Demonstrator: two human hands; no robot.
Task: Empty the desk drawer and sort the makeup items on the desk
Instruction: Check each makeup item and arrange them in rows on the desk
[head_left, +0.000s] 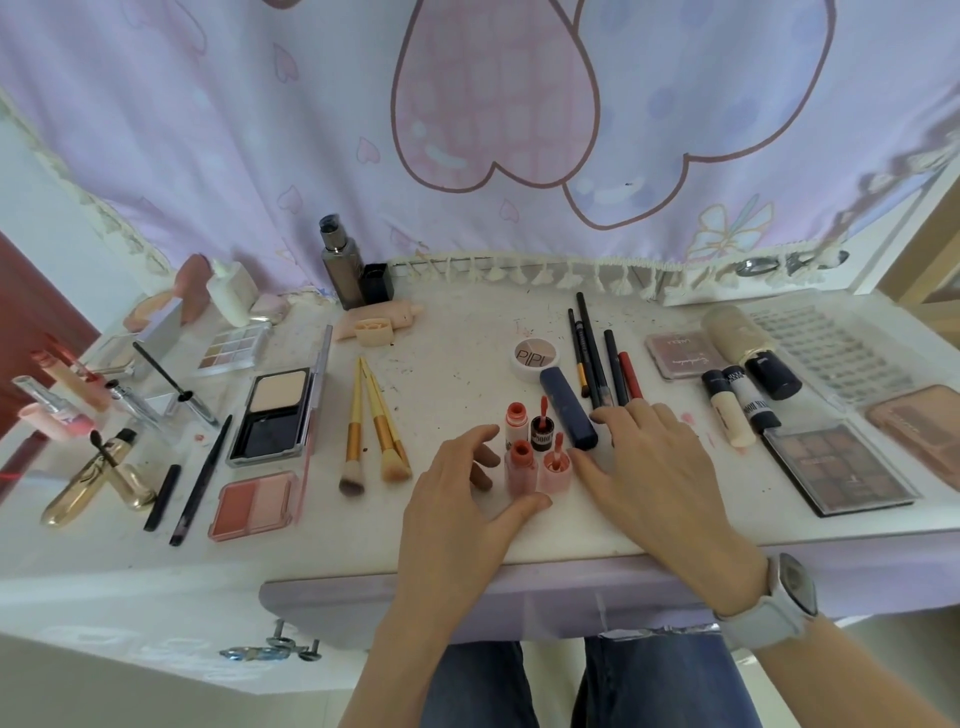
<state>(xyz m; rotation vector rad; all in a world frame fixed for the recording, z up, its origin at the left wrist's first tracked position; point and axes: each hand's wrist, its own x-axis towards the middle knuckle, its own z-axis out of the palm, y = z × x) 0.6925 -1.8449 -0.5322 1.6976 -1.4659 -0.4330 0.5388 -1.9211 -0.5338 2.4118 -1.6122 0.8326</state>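
Makeup lies spread over the white desk (457, 364). Near the front middle stand two small pink lip-gloss bottles (521, 465) and their wand caps (557, 467), with a dark little bottle (540, 435) just behind. My left hand (462, 499) cups them from the left, its thumb under the front bottle and fingers apart. From the right, my right hand (649, 462) lies flat on the desk with fingers spread, its fingertips next to the caps and a navy tube (569, 415). Neither hand grips anything.
Two gold brushes (371, 421), a powder compact (275, 413) and a blush (254, 504) lie left of centre. Pencils (597, 358) and a round pot (535, 356) sit behind my hands. Palettes (836, 467) and tubes fill the right; the drawer front (519, 603) is below.
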